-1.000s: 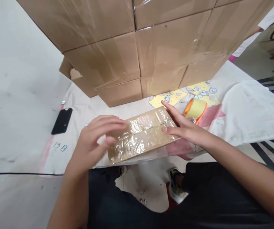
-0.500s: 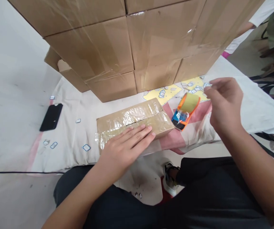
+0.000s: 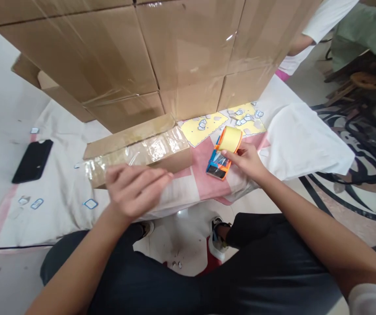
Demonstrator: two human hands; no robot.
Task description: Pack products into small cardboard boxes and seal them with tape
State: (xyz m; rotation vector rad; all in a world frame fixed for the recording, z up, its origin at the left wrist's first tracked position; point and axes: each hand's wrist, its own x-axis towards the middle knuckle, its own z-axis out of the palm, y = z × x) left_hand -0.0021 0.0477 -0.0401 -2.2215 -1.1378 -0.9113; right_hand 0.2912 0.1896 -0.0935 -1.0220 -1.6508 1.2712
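At the far left, a flat black rectangular object [image 3: 32,162] lies on the white and pink cloth of the desk [image 3: 60,192]. Next comes the long brown cardboard carton with clear shiny tape [image 3: 127,138], just in front of the stack of brown cartons [image 3: 194,48]; it now sits nearer to this stack than half a second ago. Its long axis goes across in front of the person, a little slanted, the right end farther away, and the tape runs along this length.

The left hand [image 3: 137,190], which lies flat on the carton in the previous view, is now raised at its near edge, fingers loosely bent and blurred, with nothing seen in it; I cannot tell if it still touches.

Farther right, the right hand [image 3: 247,162] now grips the orange and blue plastic tape dispenser with a yellow roll [image 3: 230,139], thumb on top. The dispenser's dark end points toward the person, slightly leftward, its roll away. I judge that the work passes from pressing the carton to handling the tape
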